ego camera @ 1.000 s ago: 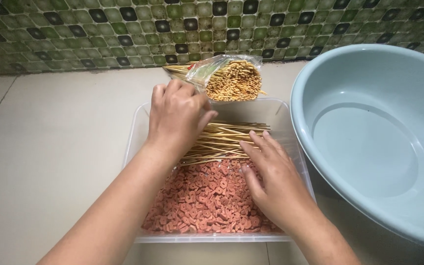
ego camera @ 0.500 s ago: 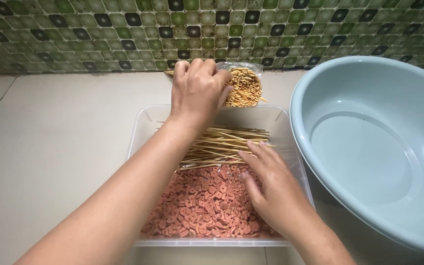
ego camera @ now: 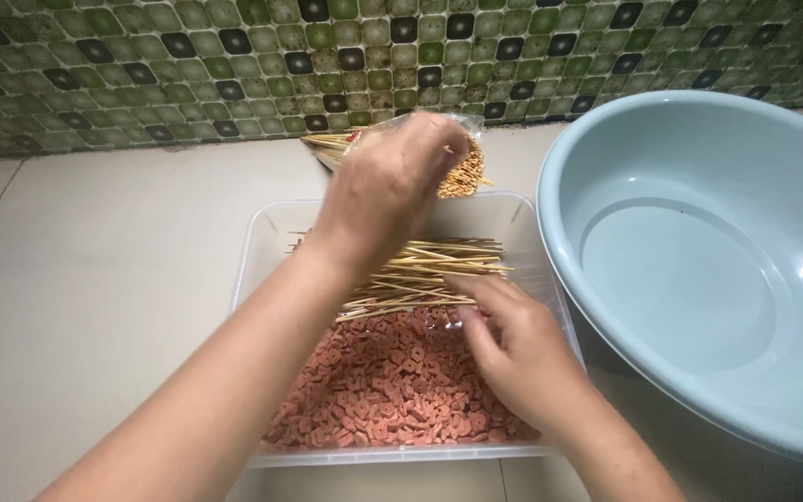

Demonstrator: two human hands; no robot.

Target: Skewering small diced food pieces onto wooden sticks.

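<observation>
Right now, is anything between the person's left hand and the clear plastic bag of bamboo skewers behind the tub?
Nothing visible. The left hand already rests on the clear plastic bag of bamboo skewers beyond the far rim of the clear plastic tub. The loose skewers lie below the forearm, not in between.

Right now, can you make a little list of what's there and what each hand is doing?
left hand: reaching past the tub, on the bag of skewers
right hand: over the pink pieces, fingertips by the loose skewers
tub: clear plastic, holds pink pieces and loose skewers
basin: pale blue, to the right of the tub
wall: green tiles
</observation>
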